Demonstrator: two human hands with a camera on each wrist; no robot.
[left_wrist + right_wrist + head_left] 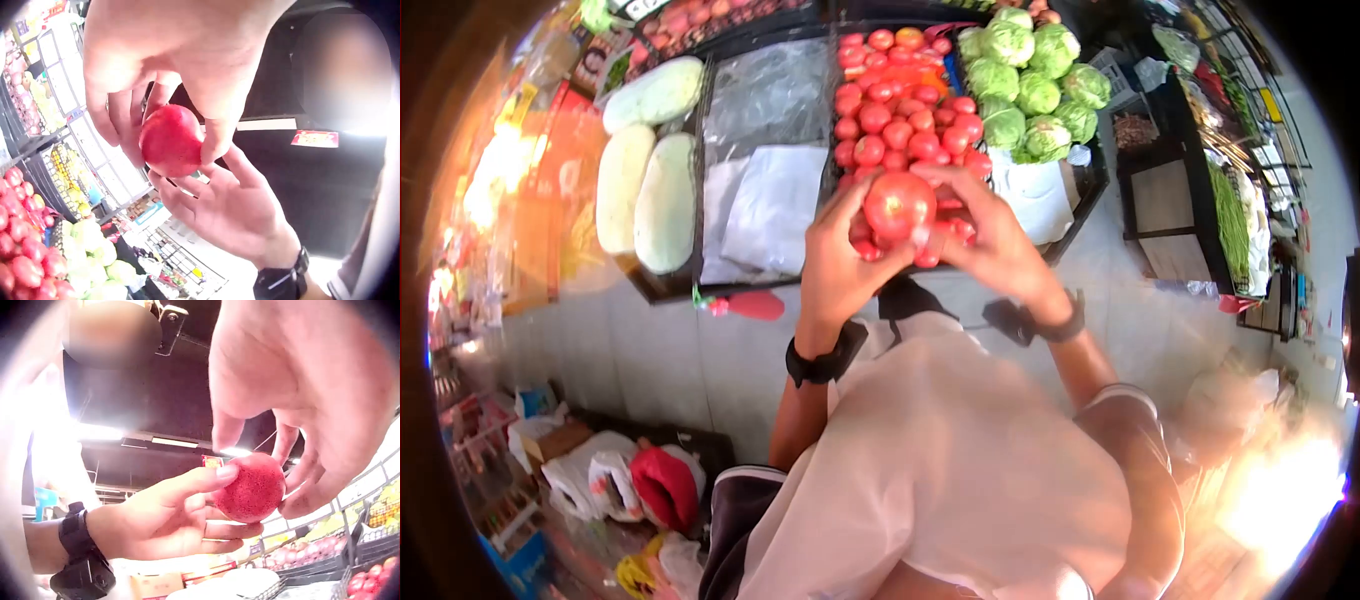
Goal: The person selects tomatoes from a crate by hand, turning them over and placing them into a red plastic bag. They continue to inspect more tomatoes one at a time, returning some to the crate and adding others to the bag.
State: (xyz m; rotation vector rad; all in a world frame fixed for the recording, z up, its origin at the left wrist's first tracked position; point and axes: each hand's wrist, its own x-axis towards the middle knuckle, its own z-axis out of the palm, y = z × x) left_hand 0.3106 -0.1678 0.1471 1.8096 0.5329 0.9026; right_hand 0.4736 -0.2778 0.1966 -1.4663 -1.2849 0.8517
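A round red tomato point(900, 207) is held up over the tomato bin. My left hand point(840, 250) grips it: the thumb presses one side and the fingers lie along the other, as the right wrist view also shows. My right hand point(1000, 245) is on the tomato's other side with spread, relaxed fingers. In the right wrist view its fingertips are right at the tomato point(251, 487), while its thumb stands off. The left wrist view shows the right palm point(231, 209) turned towards the tomato. Many loose tomatoes point(895, 125) lie piled in the bin behind the hands.
Green cabbages point(1040, 90) are heaped to the right of the tomatoes. On the left are plastic bags point(770, 100), white sheets point(770, 210) and large pale gourds point(665, 205). A black shelf unit point(1170, 200) with greens stands at far right. Bundled bags point(590, 475) lie behind on the left.
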